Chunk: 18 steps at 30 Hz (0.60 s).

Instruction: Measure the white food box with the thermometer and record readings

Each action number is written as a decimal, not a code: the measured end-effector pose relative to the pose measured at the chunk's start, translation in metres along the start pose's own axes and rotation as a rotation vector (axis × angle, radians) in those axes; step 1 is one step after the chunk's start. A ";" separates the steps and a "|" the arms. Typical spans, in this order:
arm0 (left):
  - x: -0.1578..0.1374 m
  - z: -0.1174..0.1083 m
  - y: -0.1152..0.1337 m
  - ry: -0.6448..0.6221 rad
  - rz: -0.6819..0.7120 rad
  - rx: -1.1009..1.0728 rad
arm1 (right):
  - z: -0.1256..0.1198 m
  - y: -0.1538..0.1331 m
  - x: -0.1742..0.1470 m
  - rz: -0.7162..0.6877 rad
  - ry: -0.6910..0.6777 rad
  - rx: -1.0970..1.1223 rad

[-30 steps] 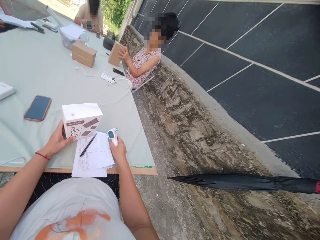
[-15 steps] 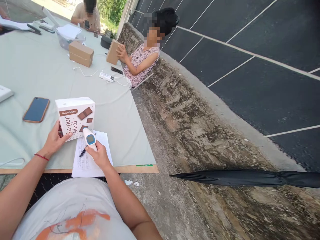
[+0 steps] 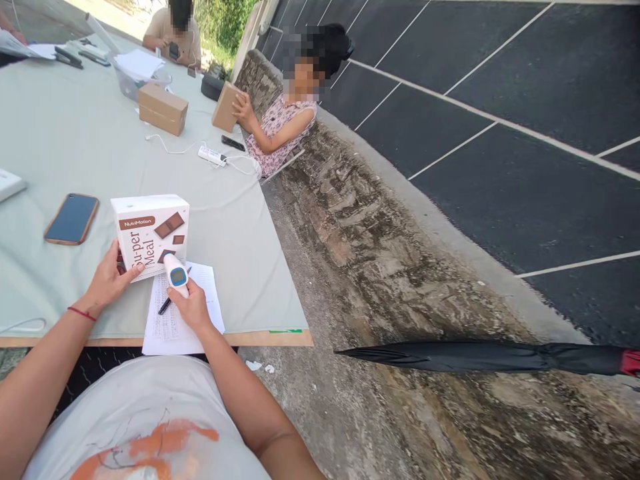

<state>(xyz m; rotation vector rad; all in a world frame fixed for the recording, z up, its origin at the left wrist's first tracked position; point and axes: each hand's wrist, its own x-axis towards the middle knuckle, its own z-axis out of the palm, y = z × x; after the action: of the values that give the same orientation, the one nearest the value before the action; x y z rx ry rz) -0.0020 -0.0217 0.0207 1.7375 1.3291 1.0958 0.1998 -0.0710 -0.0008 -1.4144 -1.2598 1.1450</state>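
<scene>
A white carton [image 3: 137, 243] printed "NutriMotion Su-per Meal" with brown chocolate pictures stands upright on the table. My left hand [image 3: 111, 277] grips its lower left corner, thumb on the front and fingers behind. In my right hand [image 3: 193, 303] is a white infrared thermometer [image 3: 176, 273] with a blue-rimmed display facing me; its tip overlaps the carton's lower right front, and I cannot tell whether they touch. Below lie printed sheets of paper [image 3: 175, 337] that hang slightly over the table's near edge. A black pen [image 3: 165, 305] rests on them, partly hidden by my right hand.
A phone [image 3: 71, 219] lies left of the carton on the pale tablecloth [image 3: 240, 267]. Farther off are a cardboard box [image 3: 163, 110], a power strip [image 3: 212, 156] and a plastic bin [image 3: 131, 87] with papers. A seated person [image 3: 283, 127] holds another box. A folded black umbrella [image 3: 450, 355] lies right.
My right hand and the thermometer have shifted slightly left and the thermometer stands a little more upright. The view has moved slightly. My left hand keeps its grip on the carton.
</scene>
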 end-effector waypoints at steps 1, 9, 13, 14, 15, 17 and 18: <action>0.000 0.000 0.000 0.000 0.000 0.001 | 0.000 0.000 0.000 0.000 -0.002 0.006; 0.000 0.001 -0.005 0.007 0.016 0.003 | 0.001 0.003 0.001 0.013 0.002 0.015; 0.000 0.001 -0.005 0.002 0.018 -0.003 | 0.000 0.004 0.002 0.006 -0.002 -0.009; 0.000 0.001 -0.004 0.001 0.012 -0.005 | -0.001 0.004 0.002 0.004 -0.008 -0.014; 0.000 0.001 -0.004 -0.001 0.006 -0.007 | -0.001 0.004 0.003 0.005 -0.014 -0.019; 0.000 0.000 -0.002 -0.005 -0.009 -0.010 | -0.002 0.003 0.003 0.006 -0.016 -0.025; 0.000 0.000 -0.001 -0.007 -0.016 -0.010 | -0.002 0.003 0.004 0.007 -0.013 -0.029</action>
<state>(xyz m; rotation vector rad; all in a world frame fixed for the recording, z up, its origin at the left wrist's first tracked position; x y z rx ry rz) -0.0022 -0.0217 0.0190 1.7189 1.3293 1.0851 0.2021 -0.0678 -0.0039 -1.4356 -1.2861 1.1473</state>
